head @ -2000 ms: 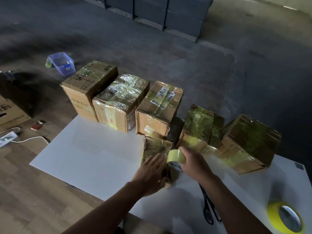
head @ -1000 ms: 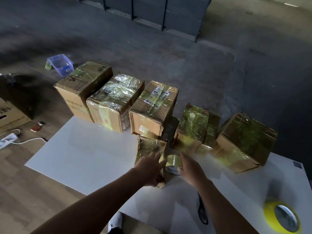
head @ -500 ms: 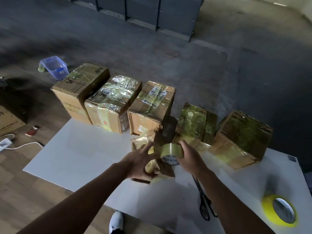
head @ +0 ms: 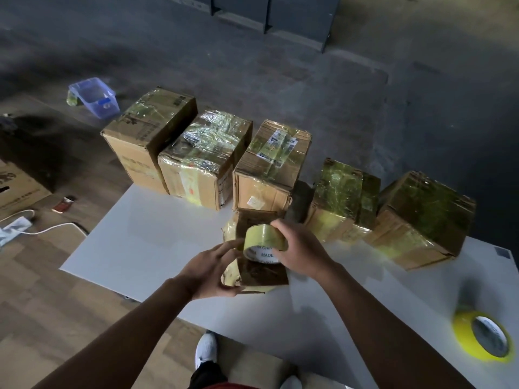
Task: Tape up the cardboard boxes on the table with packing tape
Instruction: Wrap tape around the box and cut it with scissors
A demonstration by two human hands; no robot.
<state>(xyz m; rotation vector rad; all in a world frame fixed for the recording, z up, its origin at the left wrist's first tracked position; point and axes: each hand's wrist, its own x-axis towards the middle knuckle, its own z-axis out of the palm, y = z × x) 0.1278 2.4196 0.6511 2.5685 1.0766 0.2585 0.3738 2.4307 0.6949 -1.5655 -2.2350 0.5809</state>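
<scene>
A small cardboard box, partly wrapped in yellowish tape, is near the middle of the white table. My left hand grips its left side, thumb under the near edge and fingers up by the tape. My right hand holds a roll of clear packing tape against the box's top. Several taped boxes stand in a row behind: the far left box, a shiny-wrapped box, a labelled box, and two on the right.
A yellow tape roll lies near the table's right front corner. On the floor to the left are a blue plastic tub, a white power strip with cable and a flat carton. My white shoe shows below the table edge.
The small box was tipped up from lying flat and turned in my left hand. My right hand lifted the tape roll onto its top. The scissors seen earlier are now hidden by my right arm.
</scene>
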